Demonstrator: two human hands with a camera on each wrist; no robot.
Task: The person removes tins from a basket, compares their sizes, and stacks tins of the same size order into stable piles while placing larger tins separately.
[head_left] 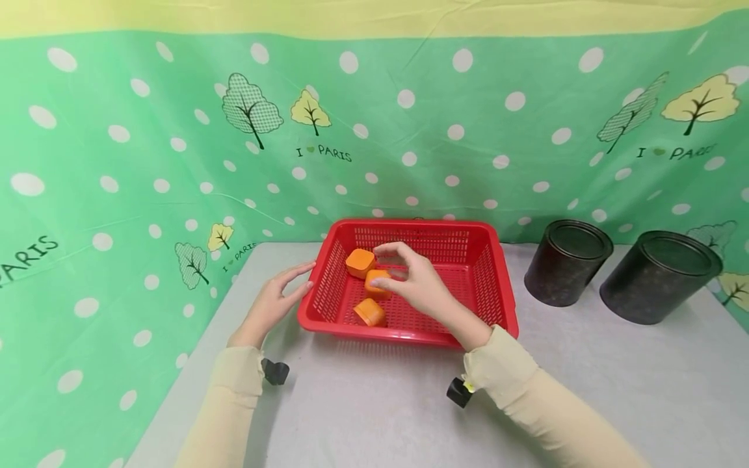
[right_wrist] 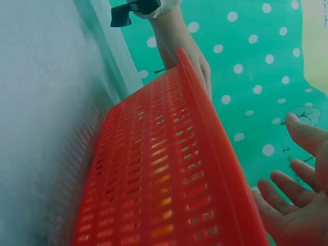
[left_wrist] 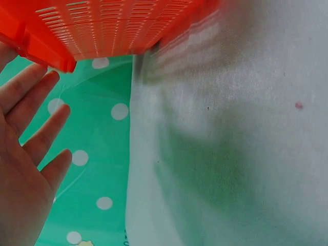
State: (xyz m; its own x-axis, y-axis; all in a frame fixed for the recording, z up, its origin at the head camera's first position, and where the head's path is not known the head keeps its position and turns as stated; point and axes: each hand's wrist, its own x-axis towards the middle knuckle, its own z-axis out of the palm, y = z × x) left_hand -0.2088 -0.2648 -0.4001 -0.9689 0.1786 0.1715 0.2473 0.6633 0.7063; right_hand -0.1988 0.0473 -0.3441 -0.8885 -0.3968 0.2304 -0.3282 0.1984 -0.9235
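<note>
A red plastic basket (head_left: 404, 335) with slotted sides holds three small orange rounded blocks: one at the back left (head_left: 359, 261), one in the middle (head_left: 377, 289), one nearer the front (head_left: 370, 312). Over the basket hangs my right hand (head_left: 424, 286), its thumb and fingers spread apart above the middle block and partly covering it. Nothing shows in its grasp in the right wrist view, where the fingers (right_wrist: 292, 189) reach past the rim. Beside the basket's left rim is my left hand (head_left: 275, 305), fingers extended, fingertips right at the rim's edge.
Two black lidded cans (head_left: 567, 263) (head_left: 658, 276) stand on the grey tabletop (head_left: 363, 403) to the right of the basket. A green dotted curtain (head_left: 433, 136) with printed trees hangs behind and along the left side. Each wrist carries a small black camera mount.
</note>
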